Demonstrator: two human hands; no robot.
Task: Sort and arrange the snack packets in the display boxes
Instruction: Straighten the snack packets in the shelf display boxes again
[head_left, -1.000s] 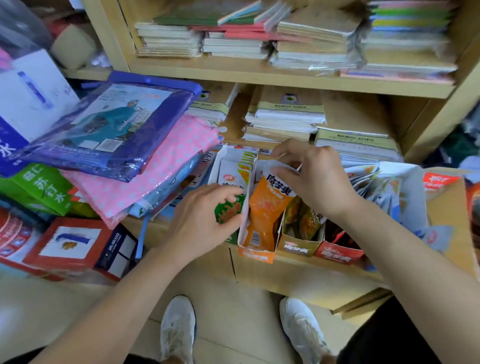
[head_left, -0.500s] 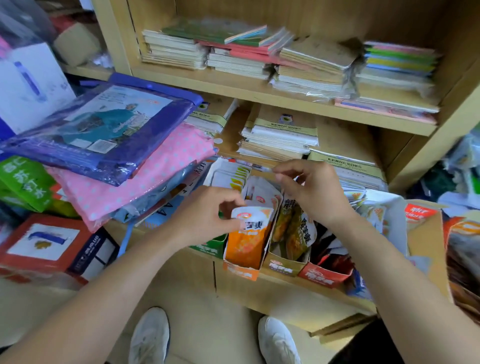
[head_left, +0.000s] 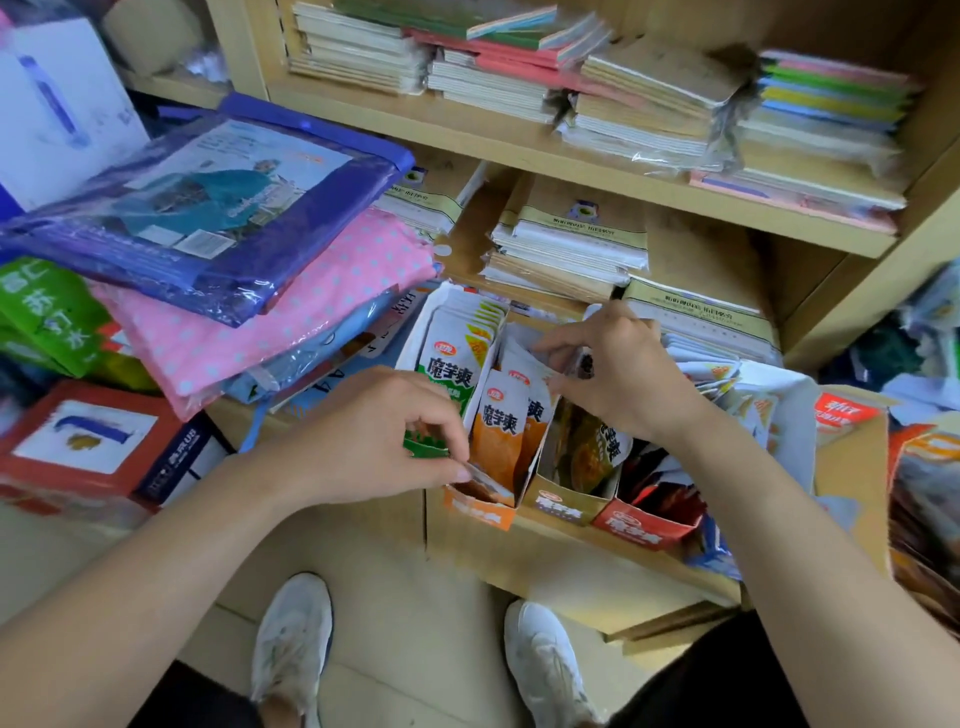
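— Orange display box (head_left: 480, 512), seen from the head camera: where does it stand?
— At the front edge of the lower shelf (head_left: 561, 551), second in a row. A green display box (head_left: 426, 448) touches it on the left. A tan display box (head_left: 563, 506) touches it on the right, and a red display box (head_left: 641, 530) comes after that.
— What fills them?
— Orange snack packets (head_left: 501, 431) stand upright in the orange box. Green-and-white packets (head_left: 452, 353) sit one behind another in the green box. In the tan box, yellowish packets (head_left: 592, 452) lean at angles. Further right, loose packets (head_left: 727, 374) lie fanned in a white box (head_left: 784, 410).
— And the left hand (head_left: 379, 441)?
— It is in front of the green box, and its fingers (head_left: 441, 467) are narrow. Thumb and forefinger pinch the front packet (head_left: 483, 480) at the near end of the orange box.
— The right hand (head_left: 623, 374)?
— It is over the back of the orange and tan boxes with its fingers curled. They pinch a dark-topped packet (head_left: 583, 364) by its upper edge. Which flavour it is, I cannot tell.
— What lies around all this?
— Notebook stacks (head_left: 566, 244) fill the shelves behind and above. To the left, a purple plastic-wrapped package (head_left: 218, 208) lies on a pink dotted package (head_left: 291, 322). Lower left there is a red carton (head_left: 83, 441). Two white shoes (head_left: 293, 639) stand on the floor (head_left: 415, 623), close to the shelf front.
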